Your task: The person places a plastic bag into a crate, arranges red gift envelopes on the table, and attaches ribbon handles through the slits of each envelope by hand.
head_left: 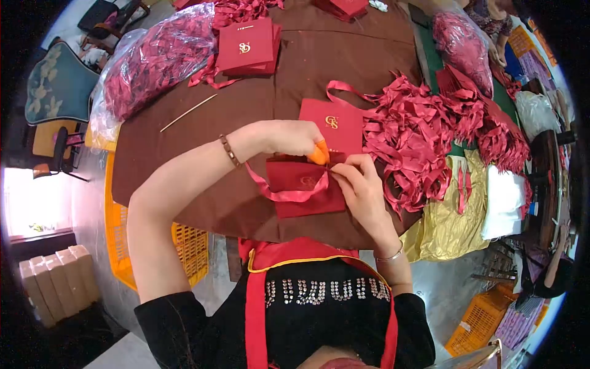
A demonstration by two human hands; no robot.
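Observation:
A dark red bag (289, 175) with a pink ribbon handle (292, 196) lies on the brown cloth in front of me. My left hand (298, 140), with orange covers on its fingertips, is closed at the bag's top edge. On the right of that edge, my right hand (359, 181) pinches with thumb and forefinger. What sits between the fingers of either hand is too small to make out. Just beyond my hands rests another red bag (332, 126) with a gold logo.
A heap of red ribbons (409, 135) spreads at the right. Stacked red bags (246, 46), a plastic sack of ribbons (160, 61) and a thin stick (188, 112) lie at the back left. Gold wrapping (445, 230) hangs over the right edge. Another person's hand (496, 54) shows at the far right.

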